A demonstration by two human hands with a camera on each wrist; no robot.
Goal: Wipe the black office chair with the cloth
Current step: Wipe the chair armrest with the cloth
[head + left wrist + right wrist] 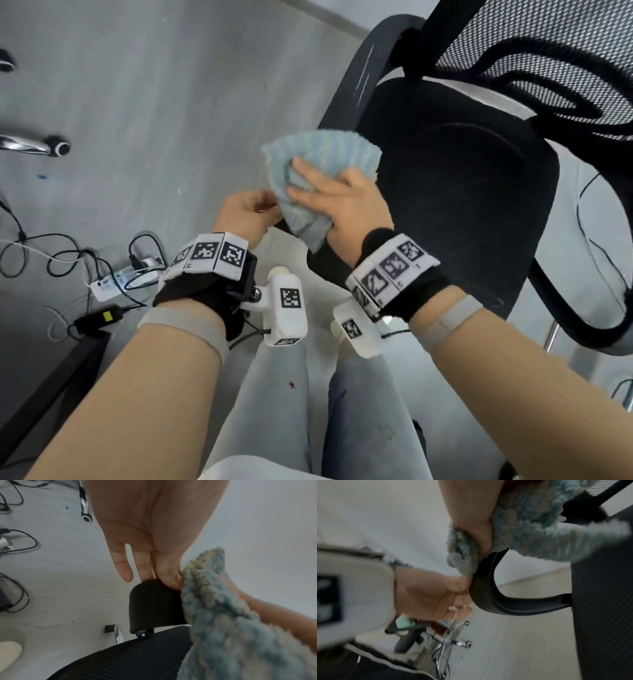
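The black office chair has its seat (462, 192) at the right and its mesh back (548, 58) at the top right. A fluffy blue cloth (329, 154) is draped over the front of the chair's left armrest (363, 78). My right hand (342, 202) lies on the cloth, fingers spread on top. In the right wrist view its thumb (476, 524) curls into the cloth (522, 527) around the armrest (488, 599). My left hand (246, 212) holds the armrest's front end (154, 604), with its thumb (169, 577) against the cloth's edge (197, 577).
Cables and a white power strip (113, 281) lie on the grey floor at the left, beside a black adapter (99, 318). Another chair's chrome leg and caster (58, 147) sits at far left. My legs (308, 394) stand just before the seat. The right armrest (582, 325) curves at the right.
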